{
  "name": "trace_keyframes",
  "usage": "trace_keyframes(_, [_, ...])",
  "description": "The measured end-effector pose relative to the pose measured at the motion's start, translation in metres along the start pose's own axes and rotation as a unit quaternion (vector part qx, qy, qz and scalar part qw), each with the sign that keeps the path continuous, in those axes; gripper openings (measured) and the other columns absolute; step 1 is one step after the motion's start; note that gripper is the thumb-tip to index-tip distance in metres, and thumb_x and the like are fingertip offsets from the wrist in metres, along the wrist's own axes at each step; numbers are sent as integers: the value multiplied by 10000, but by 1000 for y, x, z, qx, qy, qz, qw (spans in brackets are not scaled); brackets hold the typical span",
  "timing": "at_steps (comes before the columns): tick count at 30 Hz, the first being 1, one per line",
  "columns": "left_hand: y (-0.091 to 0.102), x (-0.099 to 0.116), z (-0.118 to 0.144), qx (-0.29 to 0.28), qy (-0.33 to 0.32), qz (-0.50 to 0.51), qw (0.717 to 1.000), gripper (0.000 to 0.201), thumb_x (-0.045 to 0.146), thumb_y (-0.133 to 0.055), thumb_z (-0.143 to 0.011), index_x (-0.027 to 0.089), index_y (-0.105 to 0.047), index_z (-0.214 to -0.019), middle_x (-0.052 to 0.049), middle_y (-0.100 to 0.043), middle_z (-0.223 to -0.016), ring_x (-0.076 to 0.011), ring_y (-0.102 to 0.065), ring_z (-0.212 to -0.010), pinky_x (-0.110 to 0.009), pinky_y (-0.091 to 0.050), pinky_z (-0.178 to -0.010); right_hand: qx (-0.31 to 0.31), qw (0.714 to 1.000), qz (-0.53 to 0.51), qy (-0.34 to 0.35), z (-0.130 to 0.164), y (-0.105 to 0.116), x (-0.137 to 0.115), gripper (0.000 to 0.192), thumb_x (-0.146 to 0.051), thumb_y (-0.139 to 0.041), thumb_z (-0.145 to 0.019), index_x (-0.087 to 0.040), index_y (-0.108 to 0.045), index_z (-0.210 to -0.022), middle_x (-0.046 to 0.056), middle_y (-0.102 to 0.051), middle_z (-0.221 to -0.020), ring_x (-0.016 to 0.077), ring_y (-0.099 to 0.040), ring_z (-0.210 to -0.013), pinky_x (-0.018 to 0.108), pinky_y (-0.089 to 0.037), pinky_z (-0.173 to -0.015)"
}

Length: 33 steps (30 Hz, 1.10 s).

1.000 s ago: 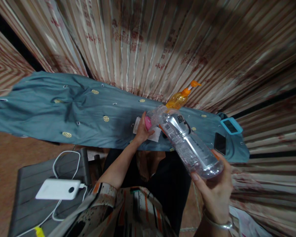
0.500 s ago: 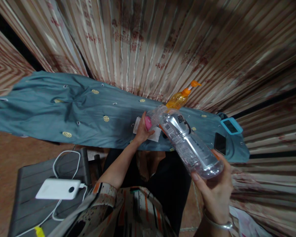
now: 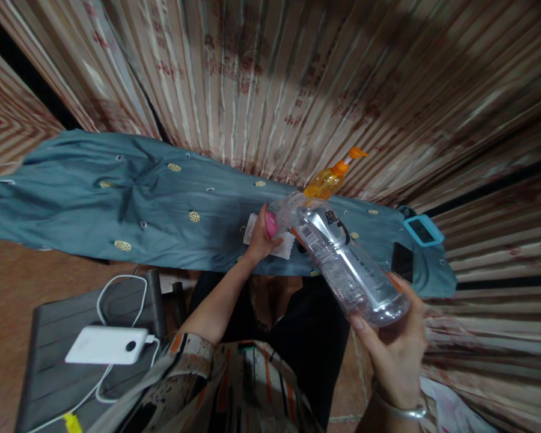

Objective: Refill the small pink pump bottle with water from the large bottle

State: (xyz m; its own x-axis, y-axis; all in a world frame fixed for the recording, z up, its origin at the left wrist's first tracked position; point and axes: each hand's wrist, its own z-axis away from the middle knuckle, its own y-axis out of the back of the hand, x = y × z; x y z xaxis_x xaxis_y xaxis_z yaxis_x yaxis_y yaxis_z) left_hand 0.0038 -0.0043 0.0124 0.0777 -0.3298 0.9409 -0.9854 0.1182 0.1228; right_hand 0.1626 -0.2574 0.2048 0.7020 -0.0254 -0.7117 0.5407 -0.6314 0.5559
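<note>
A large clear plastic bottle (image 3: 349, 261) with a printed label is tilted in front of me, its neck to the left. My left hand (image 3: 262, 237) is closed around the pink cap (image 3: 271, 224) end. The bottle's wide base rests in my right hand (image 3: 394, 343), with the thumb on the near side and fingers on the far side. Under the left hand lies a white cloth or paper (image 3: 285, 246) with a jagged edge. Just behind the bottle's neck stands a yellow pump bottle (image 3: 322, 183) with an orange pump head, partly hidden.
A blue-green patterned cloth (image 3: 220, 231) covers the long narrow table. At its right end are a black phone (image 3: 402, 261) and a blue-framed device (image 3: 424, 231). To my lower left, a white power bank (image 3: 108, 345) with a cable lies on a grey stool (image 3: 49, 337). Pleated curtains (image 3: 270, 90) hang behind.
</note>
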Motion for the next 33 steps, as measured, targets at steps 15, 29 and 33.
trace_keyframes(15, [0,3,0,1,14,-3,1000,1318,150,-928,-584,290,-155,-1642,-156,-357,-1698,-371,-359,-1601,-564,-260,-1361,2,1000,17,18,-2,1,-1,878,-544,-889,-716,-174,-570,-1444,179,-640,-1384,401,-627,-1281,589,-490,-1068])
trace_keyframes(29, [0,2,-1,5,12,15,1000,1301,124,-907,-567,264,-185,-1640,-160,-345,-1707,-383,-345,-1606,-574,-229,-1367,-8,1000,11,16,0,1,0,904,-548,-878,-732,-166,-543,-1480,189,-623,-1415,393,-632,-1278,549,-518,-1036])
trace_keyframes(33, [-1,2,-1,12,20,29,999,1314,108,-917,-550,276,-198,-1637,-153,-352,-1704,-373,-351,-1602,-561,-232,-1366,-2,999,18,28,-1,0,-3,887,-551,-871,-741,-186,-549,-1483,158,-635,-1381,338,-663,-1188,472,-546,-967])
